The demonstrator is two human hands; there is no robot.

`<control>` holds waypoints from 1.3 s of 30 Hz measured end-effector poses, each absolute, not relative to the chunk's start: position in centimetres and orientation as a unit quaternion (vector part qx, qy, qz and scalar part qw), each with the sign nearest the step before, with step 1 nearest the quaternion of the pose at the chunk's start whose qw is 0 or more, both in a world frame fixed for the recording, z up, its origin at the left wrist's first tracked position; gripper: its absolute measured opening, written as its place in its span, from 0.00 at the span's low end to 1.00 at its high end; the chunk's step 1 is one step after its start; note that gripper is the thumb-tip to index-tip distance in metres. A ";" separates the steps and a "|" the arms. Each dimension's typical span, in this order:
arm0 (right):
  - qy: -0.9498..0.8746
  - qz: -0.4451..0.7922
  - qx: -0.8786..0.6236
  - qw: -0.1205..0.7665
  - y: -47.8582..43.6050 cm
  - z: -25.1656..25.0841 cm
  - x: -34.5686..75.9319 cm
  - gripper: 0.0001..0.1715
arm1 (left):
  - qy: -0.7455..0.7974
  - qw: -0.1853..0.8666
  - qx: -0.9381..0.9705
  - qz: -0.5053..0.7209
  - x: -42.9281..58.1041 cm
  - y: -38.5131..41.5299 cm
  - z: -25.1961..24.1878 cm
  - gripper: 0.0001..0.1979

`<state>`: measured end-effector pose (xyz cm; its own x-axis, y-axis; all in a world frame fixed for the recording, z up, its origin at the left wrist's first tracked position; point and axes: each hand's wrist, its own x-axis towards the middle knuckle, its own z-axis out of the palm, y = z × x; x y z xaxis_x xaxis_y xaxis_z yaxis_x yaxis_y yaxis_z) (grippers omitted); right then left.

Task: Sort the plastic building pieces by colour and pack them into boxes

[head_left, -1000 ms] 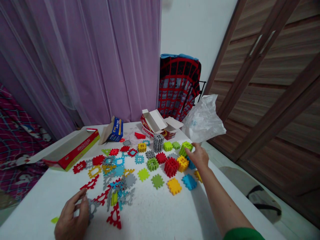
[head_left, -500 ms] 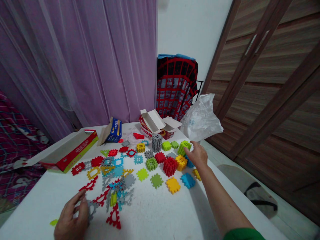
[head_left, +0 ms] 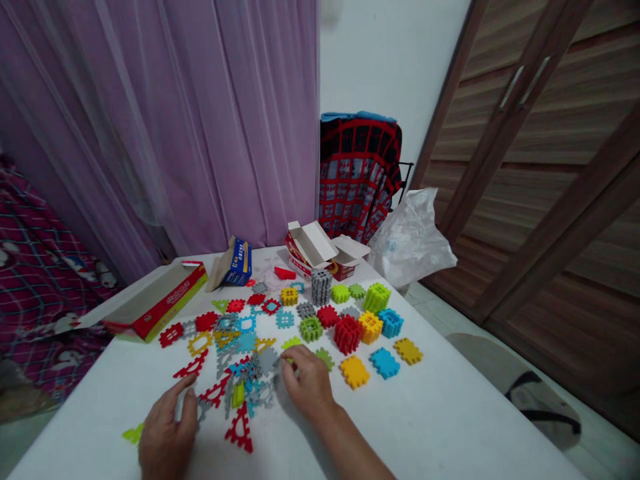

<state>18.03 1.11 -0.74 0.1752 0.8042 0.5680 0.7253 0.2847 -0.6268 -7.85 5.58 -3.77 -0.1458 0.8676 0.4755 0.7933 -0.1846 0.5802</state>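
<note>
Many flat plastic interlocking pieces in red, blue, grey, yellow and green lie spread over a white table (head_left: 425,433). My left hand (head_left: 167,433) rests palm down at the near left, fingers partly spread, touching grey and red frame pieces (head_left: 210,400). My right hand (head_left: 305,380) lies over the middle of the heap, fingers curled onto a light green piece (head_left: 290,343) and a grey piece (head_left: 267,360). Assembled cubes stand further back: red (head_left: 347,333), yellow (head_left: 371,327), blue (head_left: 391,322), light green (head_left: 376,297) and a grey tower (head_left: 321,287).
A long red-and-white box lid (head_left: 155,303) lies at the left. A blue box (head_left: 239,261) and an open red-and-white carton (head_left: 317,250) stand at the back edge. A white plastic bag (head_left: 410,237) sits at the table's far right corner. Purple curtains hang behind; wooden doors stand at the right.
My right hand let go of the white plastic bag near the far right cubes and came back left to the heap of flat pieces. The left hand stayed put.
</note>
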 end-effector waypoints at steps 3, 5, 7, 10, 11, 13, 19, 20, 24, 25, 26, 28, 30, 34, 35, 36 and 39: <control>-0.659 0.040 -0.572 0.487 0.7 -1.7 16.0 0.14 | 0.642 -0.006 0.663 0.385 -7.8 6.0 -4.6 0.21; -0.663 0.024 -0.560 0.496 0.4 -2.4 15.5 0.14 | 0.690 -0.024 0.636 0.345 -7.4 6.0 -5.0 0.23; -0.665 0.001 -0.550 0.506 0.2 -3.2 15.3 0.15 | 0.722 -0.016 0.626 0.295 -6.9 5.9 -5.4 0.25; -0.670 -0.026 -0.537 0.511 0.0 -4.1 15.5 0.15 | 0.729 0.010 0.638 0.249 -6.0 5.7 -6.1 0.25; -0.672 -0.032 -0.534 0.512 0.0 -4.3 15.6 0.15 | 0.716 0.026 0.654 0.244 -5.8 5.6 -6.3 0.25; -0.674 -0.044 -0.527 0.516 0.0 -4.4 15.8 0.15 | 0.675 0.057 0.691 0.251 -5.5 5.8 -6.3 0.26; -0.675 -0.065 -0.501 0.538 0.2 -4.7 16.2 0.15 | 0.631 0.048 0.744 0.212 -6.9 10.9 -2.6 0.27; -0.678 -0.066 -0.496 0.539 0.2 -4.7 16.1 0.15 | 0.645 0.031 0.745 0.170 -7.4 12.3 -1.7 0.28; -0.689 -0.057 -0.484 0.537 0.3 -4.5 15.9 0.15 | 0.661 0.019 0.738 0.135 -8.3 17.3 0.0 0.28; -0.691 -0.052 -0.481 0.538 0.4 -4.4 15.9 0.15 | 0.664 0.020 0.736 0.128 -8.2 18.0 0.0 0.28; -0.692 -0.046 -0.477 0.539 0.4 -4.4 15.9 0.15 | 0.667 0.020 0.735 0.122 -8.1 18.6 -0.1 0.28; -0.701 -0.033 -0.469 0.537 0.5 -4.4 16.1 0.15 | 0.669 0.019 0.734 0.116 -7.8 18.8 -0.3 0.28; -0.713 -0.023 -0.459 0.530 0.7 -4.7 16.5 0.16 | 0.665 0.018 0.737 0.116 -7.6 18.3 -0.4 0.26; -0.701 -0.006 -0.459 0.546 1.1 -6.0 16.8 0.15 | 0.652 0.023 0.748 0.119 -7.6 17.2 0.1 0.25; -0.684 0.004 -0.468 0.559 1.2 -6.3 16.7 0.14 | 0.649 0.022 0.751 0.122 -7.4 17.3 0.3 0.27; -0.663 0.015 -0.479 0.575 1.2 -6.6 16.6 0.14 | 0.644 0.021 0.755 0.125 -7.1 17.6 0.6 0.27; -0.613 0.043 -0.496 0.614 1.4 -7.3 16.3 0.14 | 0.612 0.034 0.781 0.121 -5.2 19.9 0.8 0.24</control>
